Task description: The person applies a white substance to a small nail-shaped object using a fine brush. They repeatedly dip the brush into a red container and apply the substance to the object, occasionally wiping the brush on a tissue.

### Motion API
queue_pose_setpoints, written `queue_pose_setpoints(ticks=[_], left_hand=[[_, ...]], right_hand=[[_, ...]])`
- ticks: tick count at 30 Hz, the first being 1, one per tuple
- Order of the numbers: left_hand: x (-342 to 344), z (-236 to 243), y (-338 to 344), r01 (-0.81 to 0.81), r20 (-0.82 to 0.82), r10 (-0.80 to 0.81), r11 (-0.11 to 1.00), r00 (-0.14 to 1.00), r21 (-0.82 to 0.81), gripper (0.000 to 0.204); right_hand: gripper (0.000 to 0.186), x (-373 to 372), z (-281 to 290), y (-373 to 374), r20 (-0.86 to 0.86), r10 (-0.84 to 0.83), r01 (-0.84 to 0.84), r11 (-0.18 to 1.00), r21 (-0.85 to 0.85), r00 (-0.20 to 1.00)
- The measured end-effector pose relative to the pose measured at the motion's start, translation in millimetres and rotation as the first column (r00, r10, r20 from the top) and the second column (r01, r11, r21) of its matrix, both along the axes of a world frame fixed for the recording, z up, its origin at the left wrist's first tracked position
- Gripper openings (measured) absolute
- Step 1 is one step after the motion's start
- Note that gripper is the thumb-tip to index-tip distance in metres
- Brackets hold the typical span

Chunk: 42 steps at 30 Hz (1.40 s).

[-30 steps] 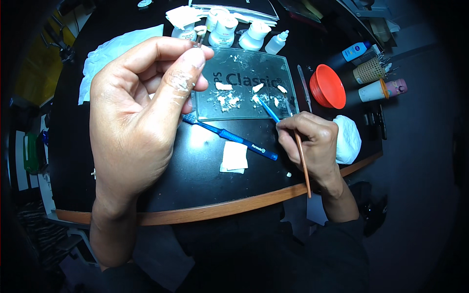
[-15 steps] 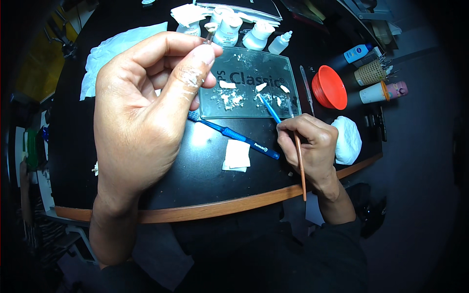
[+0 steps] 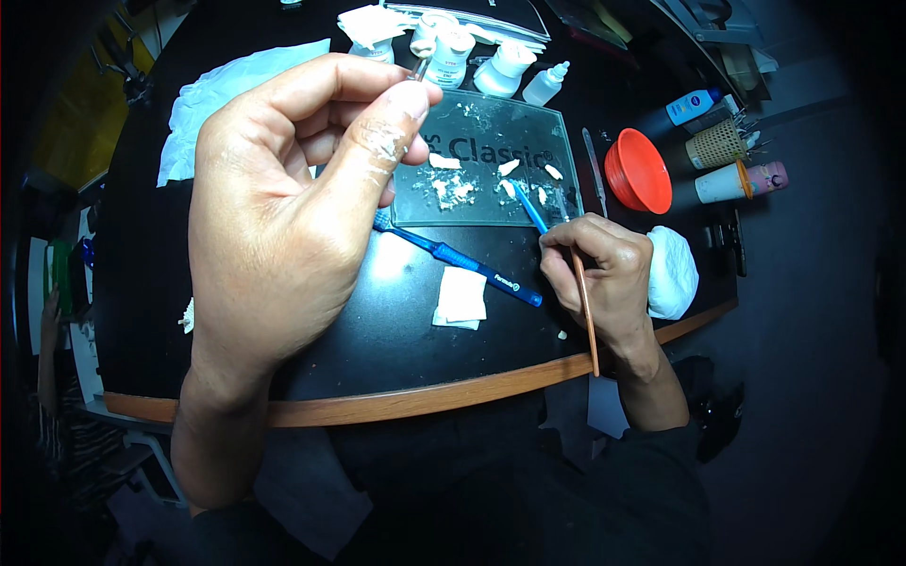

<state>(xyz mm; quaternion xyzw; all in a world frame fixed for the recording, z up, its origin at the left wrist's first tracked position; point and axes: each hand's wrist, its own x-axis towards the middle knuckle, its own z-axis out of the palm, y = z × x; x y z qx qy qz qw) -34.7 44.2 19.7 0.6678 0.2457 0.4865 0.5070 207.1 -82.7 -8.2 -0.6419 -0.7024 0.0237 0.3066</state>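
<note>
My left hand (image 3: 293, 198) is raised above the table, thumb and fingers pinched around a slim metal holder (image 3: 419, 70). A small cream tooth-like piece (image 3: 424, 46) sits at the holder's upper end. White residue marks the thumb. My right hand (image 3: 604, 269) grips a thin blue tool (image 3: 530, 209) together with a brown-handled brush (image 3: 586, 311). The blue tool's tip touches or hovers over a glass slab (image 3: 415, 212); which, I cannot tell. Small cream lumps of paste (image 3: 444, 162) and crumbly smears (image 3: 453, 193) lie on the slab. The left hand hides part of the table.
A blue toothbrush (image 3: 462, 263) and folded white paper (image 3: 461, 297) lie before the slab. Behind it stand white bottles (image 3: 502, 71) and a dropper bottle (image 3: 545, 85). To the right are a metal spatula (image 3: 595, 174), a red bowl (image 3: 637, 170) and a white wad (image 3: 672, 274).
My left hand has shifted slightly right and up with the holder, and the tooth-like piece looks a little turned. The blue tool's tip has moved slightly right over the slab.
</note>
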Motion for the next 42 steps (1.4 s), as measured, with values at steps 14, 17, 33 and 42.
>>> queue_pose_setpoints(ticks=[14,17,33,42], left_hand=[[-1,4,-2,-0.01,-0.015,0.01,1.0,1.0,-0.02,0.021],[-2,3,0,-0.02,-0.022,0.02,1.0,1.0,-0.019,0.02],[-2,2,0,-0.001,0.001,0.001,1.0,1.0,-0.017,0.019],[-2,3,0,-0.001,-0.01,0.001,1.0,1.0,-0.004,0.019]], right_hand=[[0.009,-20,5,7,-0.063,0.139,-0.136,0.989,0.055,0.988],[0.009,-32,0,20,-0.039,0.224,-0.222,0.974,0.045,0.974],[0.007,-34,-5,28,-0.024,0.205,-0.205,0.979,0.016,0.978],[0.007,-33,-2,29,-0.027,0.196,-0.196,0.981,-0.001,0.98]])
